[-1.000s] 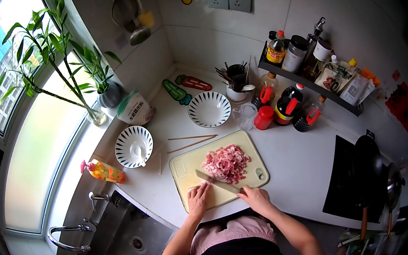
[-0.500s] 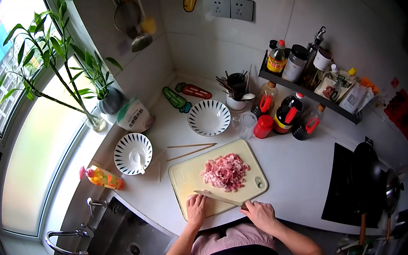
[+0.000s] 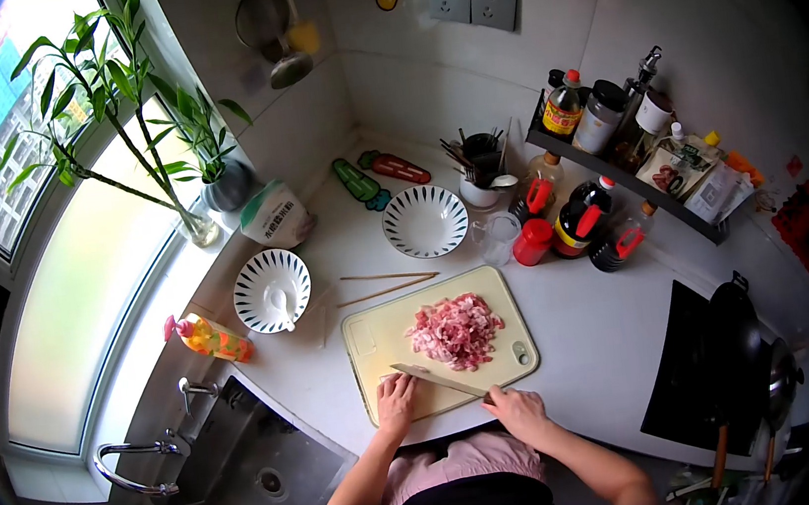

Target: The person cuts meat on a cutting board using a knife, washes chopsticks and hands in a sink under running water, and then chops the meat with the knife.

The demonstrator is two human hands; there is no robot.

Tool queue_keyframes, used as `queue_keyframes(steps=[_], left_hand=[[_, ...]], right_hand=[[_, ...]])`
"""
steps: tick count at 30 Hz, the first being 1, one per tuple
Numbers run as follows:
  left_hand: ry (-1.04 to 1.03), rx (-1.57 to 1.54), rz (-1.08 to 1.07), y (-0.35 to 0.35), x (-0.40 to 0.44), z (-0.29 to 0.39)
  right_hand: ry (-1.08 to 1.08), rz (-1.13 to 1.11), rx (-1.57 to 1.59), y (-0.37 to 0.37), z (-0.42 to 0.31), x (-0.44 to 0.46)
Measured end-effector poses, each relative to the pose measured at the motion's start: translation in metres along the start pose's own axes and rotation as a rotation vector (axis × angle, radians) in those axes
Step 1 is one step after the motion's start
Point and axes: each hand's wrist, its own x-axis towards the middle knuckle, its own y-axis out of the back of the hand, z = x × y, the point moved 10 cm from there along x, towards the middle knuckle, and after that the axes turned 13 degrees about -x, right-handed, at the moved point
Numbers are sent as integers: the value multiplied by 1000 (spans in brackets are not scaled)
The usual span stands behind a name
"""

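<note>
A chopping board (image 3: 375,341) lies on the counter with a heap of chopped pinkish meat (image 3: 456,333) on it. My right hand (image 3: 517,412) is closed round the handle of a kitchen knife (image 3: 439,379) at the board's front edge. The blade slants up and left, low over the board, in front of the meat heap. At the front left of the board, my left hand (image 3: 397,402) has its fingers bent down together close to the knife's tip. What lies under those fingertips is hidden.
Behind the board are chopsticks (image 3: 387,291), a patterned bowl (image 3: 425,221) and another bowl (image 3: 272,290) holding a white spoon. Sauce bottles (image 3: 587,217) stand behind right. A sink (image 3: 271,481) is at front left, a black stove (image 3: 682,370) at right.
The whole view has shifted slightly, so the scene sits a little farther right and mostly higher. Both hands and the knife keep nearly the same places on the board.
</note>
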Motion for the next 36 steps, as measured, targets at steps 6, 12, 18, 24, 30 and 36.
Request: queue_keyframes(steps=[6, 12, 18, 24, 30, 36], left_hand=[[24, -32, 17, 0, 1, -2], [24, 10, -13, -9, -5, -10], [16, -73, 54, 5, -2, 0], [29, -165, 101, 14, 3, 3], [46, -89, 45, 2, -1, -6], [58, -32, 39, -4, -4, -11]], right_hand=[[-4, 32, 52, -36, -19, 31], [63, 82, -5, -40, -52, 64], [-115, -5, 146, -11, 34, 8], [-105, 144, 246, 10, 22, 0], [-72, 147, 91, 13, -11, 4], [-49, 102, -56, 27, -8, -9]])
